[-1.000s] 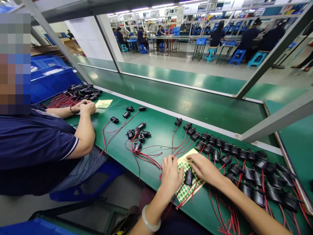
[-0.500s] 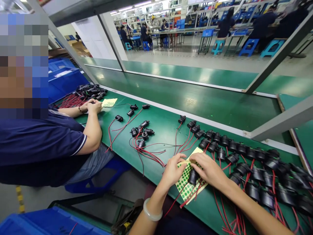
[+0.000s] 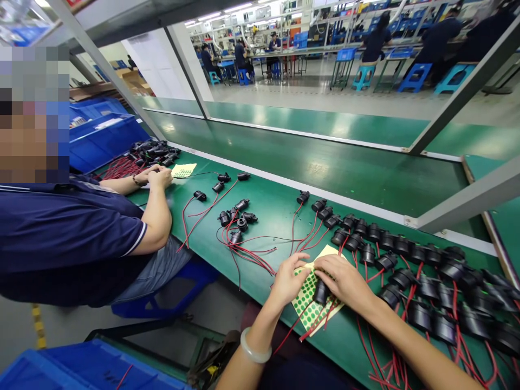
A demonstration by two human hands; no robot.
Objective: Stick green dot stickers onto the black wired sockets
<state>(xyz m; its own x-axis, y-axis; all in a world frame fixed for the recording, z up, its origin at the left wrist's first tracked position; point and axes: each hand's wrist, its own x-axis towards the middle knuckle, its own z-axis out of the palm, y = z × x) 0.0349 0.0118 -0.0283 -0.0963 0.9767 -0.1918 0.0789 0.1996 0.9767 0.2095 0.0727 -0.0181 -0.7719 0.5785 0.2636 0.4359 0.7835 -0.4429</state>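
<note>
A pale yellow sticker sheet (image 3: 305,309) with rows of green round dots lies on the green bench before me. My left hand (image 3: 290,277) pinches the sheet's upper left edge, thumb and fingertips close together. My right hand (image 3: 345,279) curls over the sheet, its fingers closed round a black cylindrical part (image 3: 320,293) with red wires trailing toward me. The fingertips of both hands nearly meet at the sheet's top, and whatever small thing is between them is hidden. To the right, many similar black parts (image 3: 420,317) stand in rows close to my right forearm.
A small cluster of black parts (image 3: 239,216) with tangled red wires lies left of my hands. Further left sits a co-worker (image 3: 81,233), both hands near another dotted sheet (image 3: 184,170). Blue bins (image 3: 109,143) stand behind that person. Grey metal posts (image 3: 471,197) rise from the bench.
The view shifts slightly. My hands, the sheet and the black part keep nearly the same position; the co-worker's head and arm move slightly.
</note>
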